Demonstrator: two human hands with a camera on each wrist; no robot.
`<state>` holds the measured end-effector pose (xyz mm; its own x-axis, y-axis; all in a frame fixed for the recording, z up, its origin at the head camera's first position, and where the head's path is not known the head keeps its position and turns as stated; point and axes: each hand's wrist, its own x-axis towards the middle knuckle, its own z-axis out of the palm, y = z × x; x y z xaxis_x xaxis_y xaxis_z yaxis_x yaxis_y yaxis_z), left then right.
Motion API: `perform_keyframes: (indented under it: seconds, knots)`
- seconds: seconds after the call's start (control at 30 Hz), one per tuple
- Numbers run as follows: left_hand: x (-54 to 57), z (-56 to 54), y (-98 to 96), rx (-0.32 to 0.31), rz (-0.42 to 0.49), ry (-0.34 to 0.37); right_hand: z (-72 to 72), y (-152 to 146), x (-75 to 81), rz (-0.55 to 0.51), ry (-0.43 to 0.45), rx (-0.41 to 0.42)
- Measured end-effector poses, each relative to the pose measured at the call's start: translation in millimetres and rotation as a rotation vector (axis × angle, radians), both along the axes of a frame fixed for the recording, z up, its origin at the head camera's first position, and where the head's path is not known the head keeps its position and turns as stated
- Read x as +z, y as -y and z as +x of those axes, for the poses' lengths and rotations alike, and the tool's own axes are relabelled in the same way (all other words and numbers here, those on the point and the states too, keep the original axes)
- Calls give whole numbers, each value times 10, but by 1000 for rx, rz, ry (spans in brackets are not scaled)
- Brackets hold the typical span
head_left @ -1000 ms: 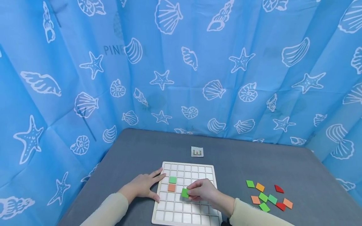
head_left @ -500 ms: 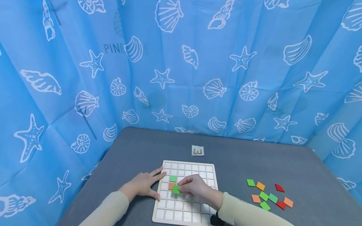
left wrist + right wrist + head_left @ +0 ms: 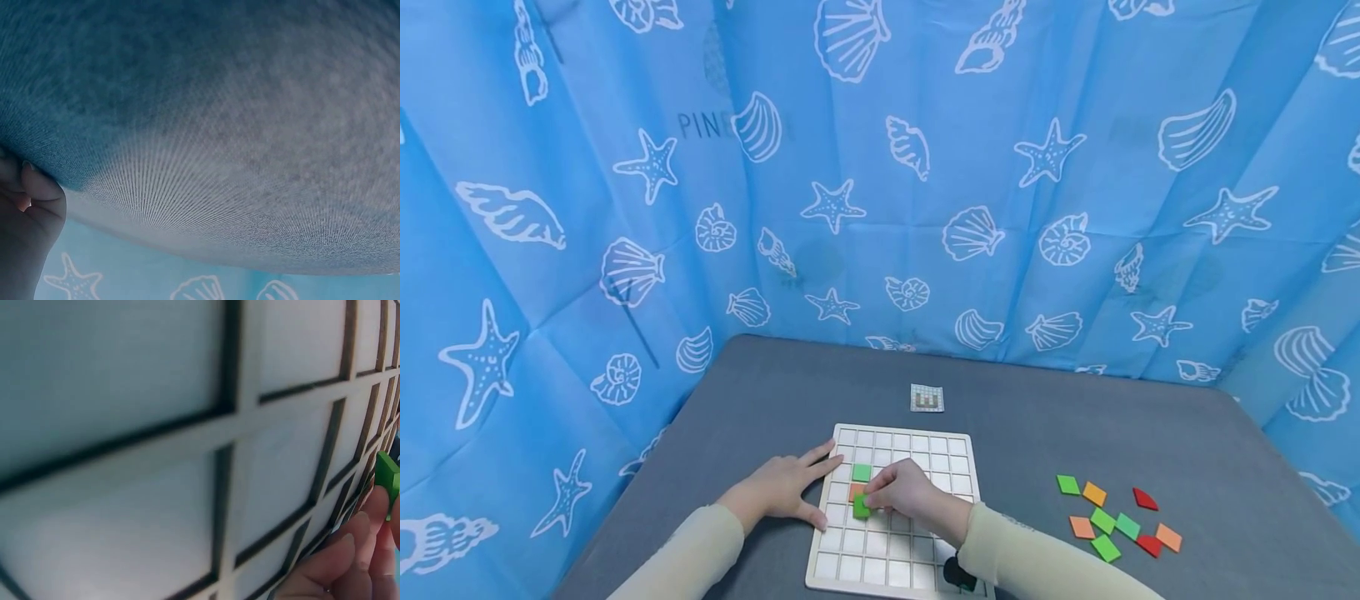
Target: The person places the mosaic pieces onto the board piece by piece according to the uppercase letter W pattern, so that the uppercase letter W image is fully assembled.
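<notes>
A person in cream sleeves (image 3: 681, 550) works with both hands at a grey bench (image 3: 775, 392). Flat before them lies a pale board (image 3: 853, 542) ruled into rows of square white cells.

The right hand (image 3: 908, 492) pinches a bright green tile (image 3: 861, 507) between thumb and fingers, over the left part of the board. The tile is just on the near side of an orange tile (image 3: 854, 489) and hides part of it; whether it touches the board cannot be told. On the far side of the orange tile, in the same column, a mint tile (image 3: 861, 472) sits in a cell. The right wrist view shows the grid up close, with the fingertips and the green tile at its right edge.

The left hand (image 3: 784, 490) grasps nothing; its thumb and fingers are spread against the board's left edge.

Beyond the board lies a small printed card (image 3: 927, 398) with a grid pattern. Well to the right, loose pieces (image 3: 1103, 521) are scattered on the bench: green, mint, orange and red, some touching. One red piece (image 3: 1145, 499) has a curved edge.

Behind everything hangs a blue curtain (image 3: 865, 125) printed with white seashells and starfish.
</notes>
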<state>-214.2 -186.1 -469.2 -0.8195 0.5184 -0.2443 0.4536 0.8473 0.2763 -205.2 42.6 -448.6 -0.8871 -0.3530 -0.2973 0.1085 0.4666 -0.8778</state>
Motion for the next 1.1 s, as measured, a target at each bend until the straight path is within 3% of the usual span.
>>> perform_keyframes:
  seconds: [0.6, 0.83, 1.1]
  knots:
    - [-15, -6, -6, 18, 3, 12, 28, 34, -6, 47, 14, 24]
    - [44, 23, -22, 26, 11, 23, 23, 0, 9, 24, 31, 31]
    - [17, 10, -28, 30, 1, 31, 12, -103, 63, -37, 88, 31]
